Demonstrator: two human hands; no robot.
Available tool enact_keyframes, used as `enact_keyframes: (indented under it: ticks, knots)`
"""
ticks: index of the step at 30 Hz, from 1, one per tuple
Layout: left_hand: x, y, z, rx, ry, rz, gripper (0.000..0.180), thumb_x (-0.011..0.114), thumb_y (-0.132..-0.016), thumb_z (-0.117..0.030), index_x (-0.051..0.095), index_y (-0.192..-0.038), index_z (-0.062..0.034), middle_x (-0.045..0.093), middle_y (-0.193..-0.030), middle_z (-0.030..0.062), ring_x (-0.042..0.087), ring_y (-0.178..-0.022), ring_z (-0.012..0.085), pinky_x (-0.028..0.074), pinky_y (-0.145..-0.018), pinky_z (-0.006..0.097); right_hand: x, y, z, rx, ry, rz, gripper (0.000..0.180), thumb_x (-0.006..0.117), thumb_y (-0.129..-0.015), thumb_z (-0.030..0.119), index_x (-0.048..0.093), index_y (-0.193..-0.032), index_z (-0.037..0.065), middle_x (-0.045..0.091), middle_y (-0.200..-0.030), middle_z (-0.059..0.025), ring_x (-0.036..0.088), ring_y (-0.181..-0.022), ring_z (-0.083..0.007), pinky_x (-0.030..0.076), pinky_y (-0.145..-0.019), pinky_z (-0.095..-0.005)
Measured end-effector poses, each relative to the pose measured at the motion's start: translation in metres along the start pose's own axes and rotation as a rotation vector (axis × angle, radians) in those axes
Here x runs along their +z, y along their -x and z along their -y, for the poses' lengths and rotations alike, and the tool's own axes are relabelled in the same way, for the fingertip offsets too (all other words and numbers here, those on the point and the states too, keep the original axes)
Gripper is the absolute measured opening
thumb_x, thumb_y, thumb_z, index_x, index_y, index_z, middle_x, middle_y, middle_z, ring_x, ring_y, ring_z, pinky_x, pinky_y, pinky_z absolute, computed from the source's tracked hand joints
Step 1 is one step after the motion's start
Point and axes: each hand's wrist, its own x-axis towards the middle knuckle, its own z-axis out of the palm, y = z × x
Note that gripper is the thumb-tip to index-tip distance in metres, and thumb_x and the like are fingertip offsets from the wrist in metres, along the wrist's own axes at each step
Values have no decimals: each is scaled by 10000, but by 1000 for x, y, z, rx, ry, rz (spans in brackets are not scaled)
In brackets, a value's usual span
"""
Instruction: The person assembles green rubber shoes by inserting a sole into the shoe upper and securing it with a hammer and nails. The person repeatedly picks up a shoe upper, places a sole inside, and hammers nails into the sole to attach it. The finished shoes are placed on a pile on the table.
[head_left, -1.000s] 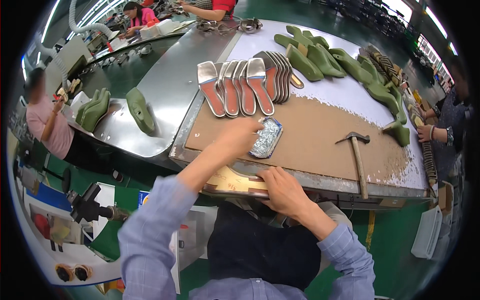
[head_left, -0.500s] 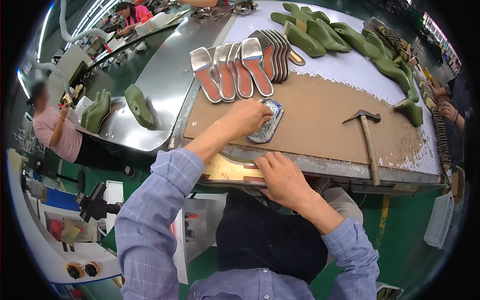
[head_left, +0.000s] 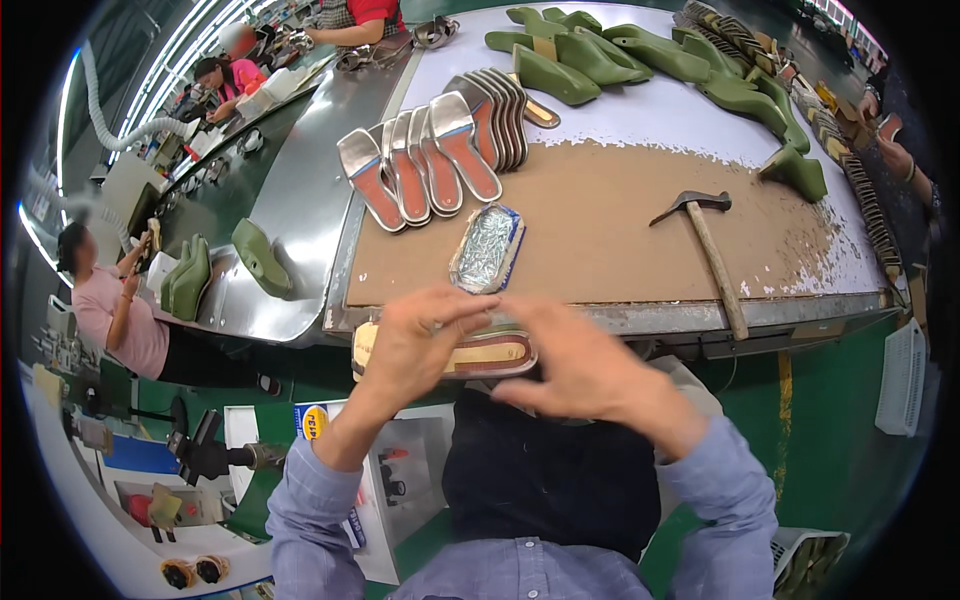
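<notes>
Over the insole-faced last (head_left: 495, 356) at the bench's (head_left: 600, 225) near edge, the left hand (head_left: 425, 335) has come back from the nail tray (head_left: 516, 245), fingers bent — whether they pinch a nail I cannot tell. Beside it the blurred right hand (head_left: 580, 360), thumb and fingers spread, has loosened its grip, so work now centres on the last, its middle hidden by the left hand. Beyond stand silver-edged insoles (head_left: 442, 180); a hammer (head_left: 716, 264) — well apart — lies right, green lasts (head_left: 557, 76) farther off.
</notes>
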Motion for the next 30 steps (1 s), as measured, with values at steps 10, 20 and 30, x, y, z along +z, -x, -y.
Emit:
enact_keyframes:
  ticks: [10, 20, 30]
  knots:
    - [24, 9, 8, -175, 29, 88, 160, 689, -910, -102, 707, -1056, -42, 753, -990, 120, 690, -1048, 206, 525, -897, 338, -83, 107, -164, 678, 735, -35, 577, 597, -903, 67, 430, -1451, 134, 564, -1183, -243, 613, -968, -406, 506, -817, -489]
    - [21, 5, 2, -305, -90, 160, 118, 704, -870, -105, 729, -956, -28, 735, -1123, 123, 718, -973, 253, 536, -878, 350, -70, 112, -42, 712, -507, -569, 487, 421, -1069, 194, 323, -1541, 123, 432, -674, 43, 354, -549, -32, 281, -492, -197]
    - [23, 7, -2, -155, -178, 132, 121, 728, -851, -111, 760, -963, -78, 736, -1113, 100, 720, -949, 243, 553, -828, 331, -58, 133, -18, 313, -389, -458, 521, 533, -1033, 165, 350, -1494, 7, 592, -904, -64, 506, -676, -85, 408, -608, -238]
